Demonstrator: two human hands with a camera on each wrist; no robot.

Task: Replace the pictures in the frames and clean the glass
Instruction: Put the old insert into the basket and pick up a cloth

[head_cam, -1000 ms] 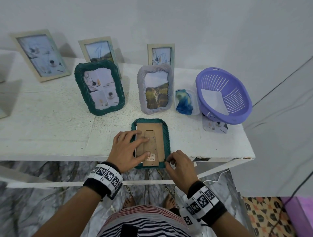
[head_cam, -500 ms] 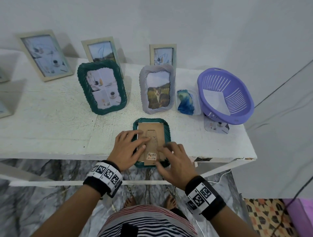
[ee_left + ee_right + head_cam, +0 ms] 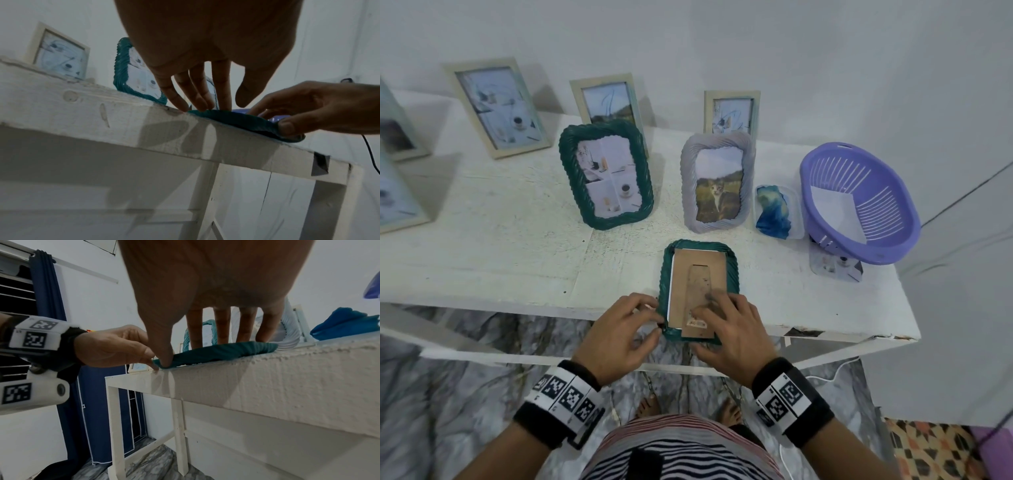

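A small green frame [image 3: 732, 263] lies face down at the front edge of the white table [image 3: 482, 246], its brown backing board [image 3: 700, 270] facing up. My right hand [image 3: 729, 325] presses straight fingers [image 3: 224, 327] onto the backing, thumb against the near rim of the green frame [image 3: 216, 352]. My left hand [image 3: 625, 329] touches the frame's near left corner with its fingertips [image 3: 197, 100], thumb hanging free above the green frame [image 3: 236, 118]. The glass and picture underneath are hidden.
Behind stand a larger green frame [image 3: 606, 174] and a grey frame with a cat picture [image 3: 717, 181]. A blue cloth [image 3: 772, 212] lies in a clear tub beside a purple basket [image 3: 859, 202], which sits on a loose print [image 3: 835, 269]. Cream frames [image 3: 496, 106] line the wall.
My right hand moved from the frame's near right corner up onto the backing board. My left hand slid off the backing to the frame's near left corner.
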